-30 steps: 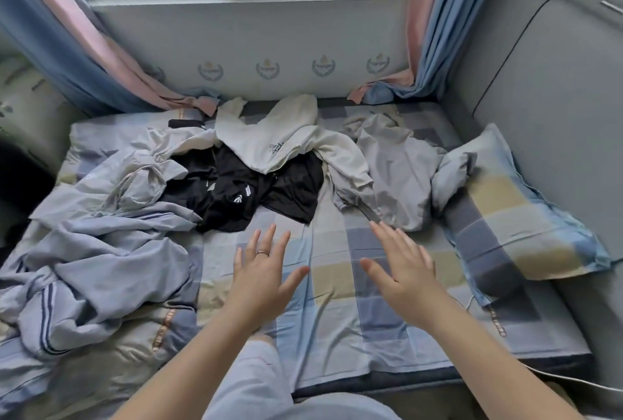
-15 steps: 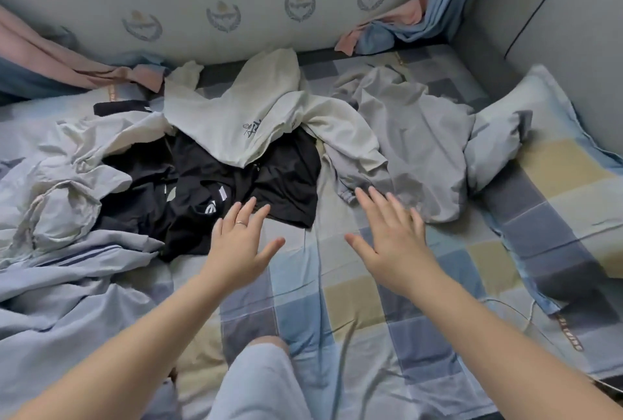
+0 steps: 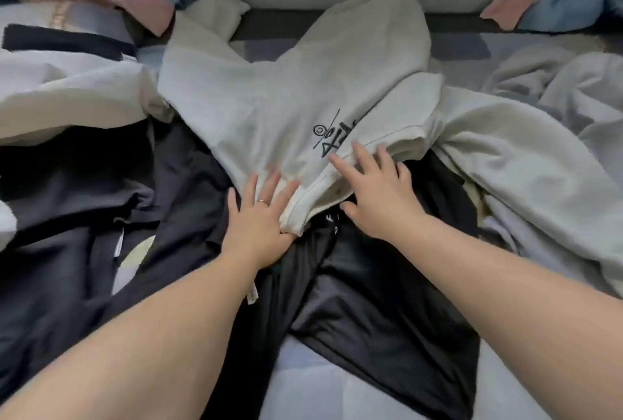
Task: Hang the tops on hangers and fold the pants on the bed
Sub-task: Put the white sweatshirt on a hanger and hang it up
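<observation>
The pale sweatshirt [image 3: 269, 99] lies face up on the bed [image 3: 323, 389], spread over a heap of black clothes [image 3: 371, 301], with its hem towards the person. Both hands are on that hem. The left hand [image 3: 261, 227] lies flat at the hem's near corner, its fingers [image 3: 251, 188] spread and straight. The right hand [image 3: 379, 198] rests just beyond that corner, below the printed logo [image 3: 332, 131]. Its fingers [image 3: 362, 155] are also splayed over the folded edge, and its thumb lies on the black cloth under the sweatshirt. Neither hand has closed on anything, so the step in hand looks to be taking this top off the pile. To do it well, the grip should take the sweatshirt alone. The hem sits right on the black clothes, so a deep grab would probably drag one of them up with it. It seems safer to pinch the hem edge with each hand a little apart and lift it towards the person. The long sleeve trailing to the right of the sweatshirt should be watched, because it lies against a grey garment [image 3: 573, 89] and may catch on it. No hanger is in view.
</observation>
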A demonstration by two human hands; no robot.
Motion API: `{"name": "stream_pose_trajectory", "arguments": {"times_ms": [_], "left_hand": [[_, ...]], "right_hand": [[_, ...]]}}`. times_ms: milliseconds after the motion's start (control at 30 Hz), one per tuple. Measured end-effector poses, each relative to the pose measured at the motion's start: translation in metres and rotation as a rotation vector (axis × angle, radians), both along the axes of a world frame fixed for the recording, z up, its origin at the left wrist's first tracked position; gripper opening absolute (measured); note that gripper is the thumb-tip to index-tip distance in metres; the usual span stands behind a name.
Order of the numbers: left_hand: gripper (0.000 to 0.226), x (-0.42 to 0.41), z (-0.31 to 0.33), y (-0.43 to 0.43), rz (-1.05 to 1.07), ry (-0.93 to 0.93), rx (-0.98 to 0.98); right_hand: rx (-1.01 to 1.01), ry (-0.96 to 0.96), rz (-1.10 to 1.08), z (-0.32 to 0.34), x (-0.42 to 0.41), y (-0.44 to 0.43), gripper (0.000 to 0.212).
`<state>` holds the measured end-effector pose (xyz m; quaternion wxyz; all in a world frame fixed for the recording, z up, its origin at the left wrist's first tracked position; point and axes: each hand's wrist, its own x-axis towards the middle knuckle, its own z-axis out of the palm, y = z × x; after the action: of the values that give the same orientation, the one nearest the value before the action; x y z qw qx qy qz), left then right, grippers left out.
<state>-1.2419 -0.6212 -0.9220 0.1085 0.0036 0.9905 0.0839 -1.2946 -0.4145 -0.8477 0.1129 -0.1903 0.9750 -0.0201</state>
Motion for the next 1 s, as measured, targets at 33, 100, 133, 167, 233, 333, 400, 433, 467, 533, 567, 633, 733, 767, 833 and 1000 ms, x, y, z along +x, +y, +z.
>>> {"name": "stream_pose_trajectory", "arguments": {"times_ms": [33,100,133,167,233,333,400,433,467,533,567,633,733,767,833,1000], "left_hand": [[0.077,0.001,-0.019,-0.003,0.007,0.067,-0.026],[0.073,0.001,-0.041,-0.007,0.031,0.137,-0.034],[0.072,0.000,-0.043,-0.007,0.029,0.149,-0.018],[0.072,-0.001,-0.042,-0.007,0.024,0.160,-0.008],[0.073,-0.002,-0.039,-0.007,0.023,0.152,-0.007],[0.075,-0.002,-0.043,-0.006,0.007,0.129,-0.029],[0.076,-0.004,-0.046,-0.007,-0.004,0.131,-0.048],[0.076,-0.004,-0.048,-0.008,-0.011,0.142,-0.054],[0.077,-0.005,-0.049,-0.008,-0.014,0.151,-0.056],[0.077,-0.005,-0.049,-0.008,-0.015,0.147,-0.063],[0.076,-0.005,-0.048,-0.008,-0.011,0.141,-0.063],[0.072,-0.004,-0.045,-0.008,0.008,0.117,-0.050],[0.071,-0.005,-0.029,-0.007,-0.008,0.067,-0.007],[0.072,-0.004,-0.020,-0.008,-0.027,0.041,0.012],[0.071,0.006,0.002,-0.010,-0.077,-0.015,0.038],[0.062,0.072,0.048,0.003,-0.216,-0.022,-0.043]], "right_hand": [[0.022,-0.027,-0.004,-0.021,-0.017,-0.007,0.080],[0.062,-0.063,0.018,-0.056,-0.039,-0.022,0.078],[0.076,-0.068,0.006,-0.067,-0.042,-0.027,0.076],[0.086,-0.058,-0.020,-0.072,-0.043,-0.032,0.074],[0.114,-0.051,-0.044,-0.072,-0.041,-0.038,0.076],[0.162,-0.079,0.013,-0.066,-0.044,-0.037,0.083],[0.169,-0.084,0.034,-0.066,-0.049,-0.036,0.084],[0.172,-0.082,0.033,-0.067,-0.049,-0.036,0.084],[0.183,-0.084,0.032,-0.068,-0.048,-0.036,0.086],[0.203,-0.103,0.040,-0.071,-0.045,-0.037,0.091],[0.199,-0.127,0.042,-0.072,-0.045,-0.036,0.093],[0.163,-0.220,0.031,-0.068,-0.047,-0.033,0.092],[0.160,-0.342,0.009,-0.045,-0.037,-0.021,0.080],[0.186,-0.344,0.018,-0.037,-0.028,-0.017,0.076],[0.236,-0.319,0.035,-0.020,-0.003,-0.010,0.070],[0.284,-0.240,0.100,0.019,0.061,0.015,0.069]]}}
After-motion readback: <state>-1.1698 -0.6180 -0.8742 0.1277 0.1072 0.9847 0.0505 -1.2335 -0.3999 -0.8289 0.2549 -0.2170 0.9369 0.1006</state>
